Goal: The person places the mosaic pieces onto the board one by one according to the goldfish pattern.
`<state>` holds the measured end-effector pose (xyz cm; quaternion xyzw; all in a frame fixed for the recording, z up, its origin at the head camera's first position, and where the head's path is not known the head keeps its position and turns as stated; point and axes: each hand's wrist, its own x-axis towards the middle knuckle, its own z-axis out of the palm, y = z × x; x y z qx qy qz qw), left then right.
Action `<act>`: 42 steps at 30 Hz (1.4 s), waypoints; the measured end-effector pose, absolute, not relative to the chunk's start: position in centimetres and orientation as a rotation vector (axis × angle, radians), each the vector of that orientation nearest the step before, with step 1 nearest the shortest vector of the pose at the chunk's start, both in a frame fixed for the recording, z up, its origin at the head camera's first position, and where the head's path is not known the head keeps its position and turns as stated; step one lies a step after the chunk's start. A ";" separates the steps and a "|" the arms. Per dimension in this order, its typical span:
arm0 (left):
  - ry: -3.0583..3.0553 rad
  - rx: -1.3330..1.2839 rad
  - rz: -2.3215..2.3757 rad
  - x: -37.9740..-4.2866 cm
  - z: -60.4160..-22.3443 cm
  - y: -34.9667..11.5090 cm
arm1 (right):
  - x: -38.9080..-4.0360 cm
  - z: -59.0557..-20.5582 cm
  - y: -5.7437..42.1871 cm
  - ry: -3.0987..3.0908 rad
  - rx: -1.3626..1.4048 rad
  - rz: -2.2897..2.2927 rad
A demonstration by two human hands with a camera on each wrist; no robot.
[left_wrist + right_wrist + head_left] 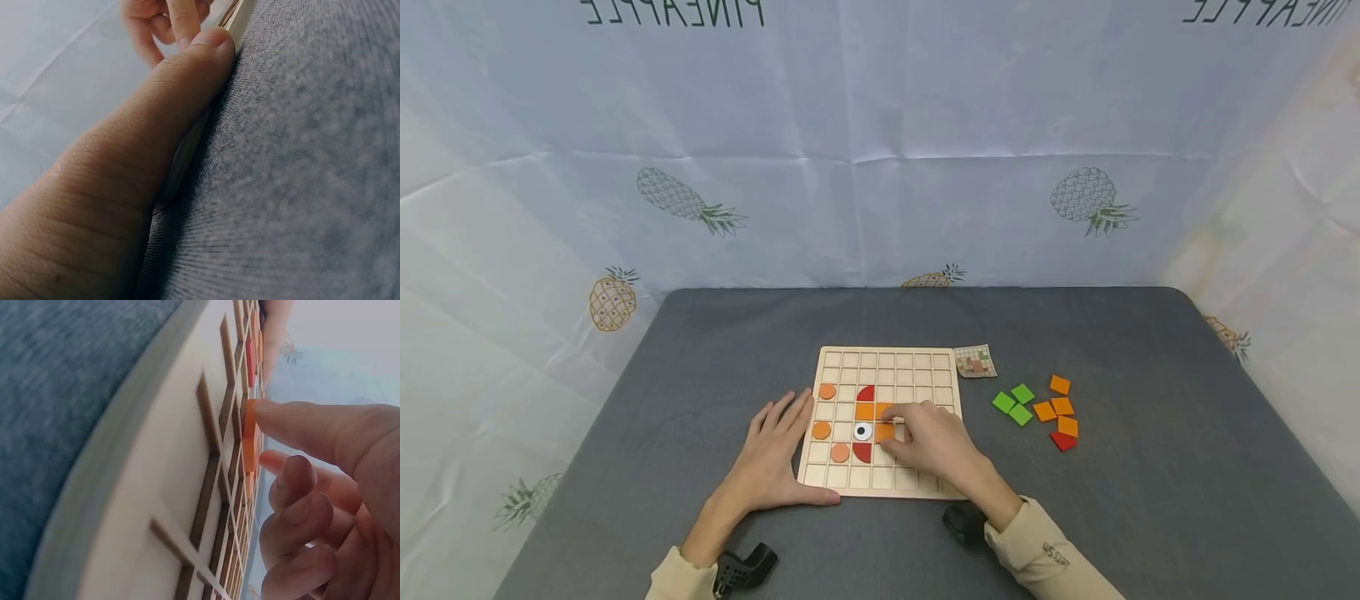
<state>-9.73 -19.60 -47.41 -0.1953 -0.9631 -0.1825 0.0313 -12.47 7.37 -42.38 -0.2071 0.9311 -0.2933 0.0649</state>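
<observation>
Head view: grey table (pixel 700 375), pineapple-print backdrop (pixel 880 167) at 12 o'clock; wooden grid board (pixel 887 362) centred. Left hand (pixel 771 458), fingers flat and relaxed, steadies its 9 o'clock edge. Right hand (pixel 932 437) pinches an orange square tile (pixel 886 431) mid-board.
Left wrist view: thumb (pixel 156 125) against board edge (pixel 234 19).
Right wrist view: fingertip (pixel 275 419) on the tile (pixel 249 434).

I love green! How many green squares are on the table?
3. All lie right of the wooden board: one green square, another, a third.
</observation>
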 end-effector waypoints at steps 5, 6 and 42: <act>-2.988 -0.591 -0.565 -9.7 -47.3 -19.6 | -12.5 -42.4 7.5 2.797 -0.612 -0.904; -2.994 -0.589 -0.563 -9.7 -47.3 -19.6 | -12.5 -42.5 7.5 2.796 -0.610 -0.907; -3.024 -0.590 -0.553 -9.8 -47.2 -19.8 | -13.9 -42.1 15.8 2.846 -0.536 -1.085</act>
